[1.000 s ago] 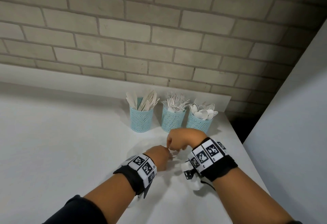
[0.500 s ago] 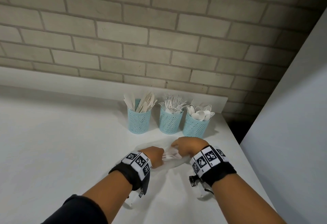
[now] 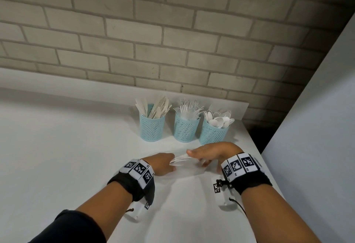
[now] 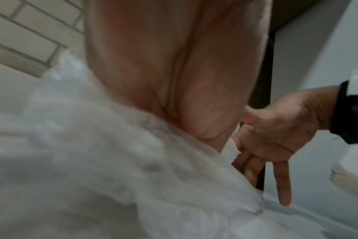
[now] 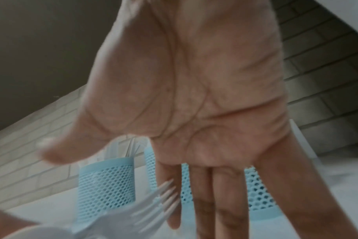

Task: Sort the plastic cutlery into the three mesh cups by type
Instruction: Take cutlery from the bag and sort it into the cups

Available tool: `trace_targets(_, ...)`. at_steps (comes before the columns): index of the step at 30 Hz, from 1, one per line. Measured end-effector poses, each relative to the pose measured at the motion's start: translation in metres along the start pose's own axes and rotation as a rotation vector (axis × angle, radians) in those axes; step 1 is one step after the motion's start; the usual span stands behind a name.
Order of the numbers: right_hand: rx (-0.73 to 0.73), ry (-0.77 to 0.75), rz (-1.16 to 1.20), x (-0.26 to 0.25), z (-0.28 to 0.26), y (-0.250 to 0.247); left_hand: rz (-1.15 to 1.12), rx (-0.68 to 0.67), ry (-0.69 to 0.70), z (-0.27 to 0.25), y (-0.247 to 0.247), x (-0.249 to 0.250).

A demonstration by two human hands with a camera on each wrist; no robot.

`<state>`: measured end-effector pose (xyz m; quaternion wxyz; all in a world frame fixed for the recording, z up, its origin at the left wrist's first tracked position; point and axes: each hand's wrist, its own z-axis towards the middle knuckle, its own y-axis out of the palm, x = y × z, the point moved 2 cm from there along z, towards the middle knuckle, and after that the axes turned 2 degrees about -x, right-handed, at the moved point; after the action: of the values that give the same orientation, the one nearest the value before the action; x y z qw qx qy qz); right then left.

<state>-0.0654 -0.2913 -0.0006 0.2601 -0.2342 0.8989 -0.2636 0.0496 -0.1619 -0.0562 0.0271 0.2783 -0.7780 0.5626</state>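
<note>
my right hand (image 3: pixel 209 152) has spread open over the worktop (image 3: pixel 67 156); my left hand (image 3: pixel 163 164) now pinches the white fork (image 5: pixel 153 203) and spoon alone, near the mesh cups (image 3: pixel 185 129), sorting nearly done

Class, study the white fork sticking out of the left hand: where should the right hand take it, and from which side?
Pinch the fork at its neck, just behind the tines, coming from the right. Its handle end sits in the left hand, and the tines point at the open right hand, so that is probably the easiest reach.
</note>
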Motion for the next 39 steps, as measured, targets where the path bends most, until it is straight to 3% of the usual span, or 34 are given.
trace_targets(4, -0.021, -0.031, 0.046, 0.011, 0.003, -0.004, -0.104, 0.009, 0.041, -0.003, -0.003, -0.009)
trace_targets(8, -0.027, -0.024, 0.078, 0.016, 0.006, -0.002, -0.417, 0.007, 0.085, -0.005, -0.005, -0.018)
trace_targets(14, 0.135, 0.065, -0.323, -0.008, 0.011, 0.016, -1.07, 0.136, 0.091, -0.008, -0.01, -0.029)
trace_targets(16, 0.169, 0.052, -0.36, -0.013, 0.013, 0.022, -1.25, 0.165, 0.08, -0.016, -0.016, -0.031)
trace_targets(25, 0.286, 0.029, -0.613, -0.021, 0.025, 0.06, -1.469, 0.396, 0.333, -0.053, -0.063, -0.009)
trace_targets(29, 0.23, 0.003, -0.498, -0.022, 0.013, 0.047, -1.449, 0.397, 0.29, -0.052, -0.062, -0.002)
trace_targets(34, 0.41, -0.145, -0.407, -0.026, -0.006, 0.026, -1.595, 0.251, 0.251, -0.046, -0.053, 0.004)
trace_targets(36, 0.506, -0.245, -0.202, -0.03, -0.014, 0.015, -1.629, 0.207, 0.257, -0.043, -0.05, 0.006)
trace_targets(39, 0.606, -0.495, 0.333, -0.041, -0.022, 0.001, -1.612, 0.169, 0.277, -0.039, -0.048, 0.011)
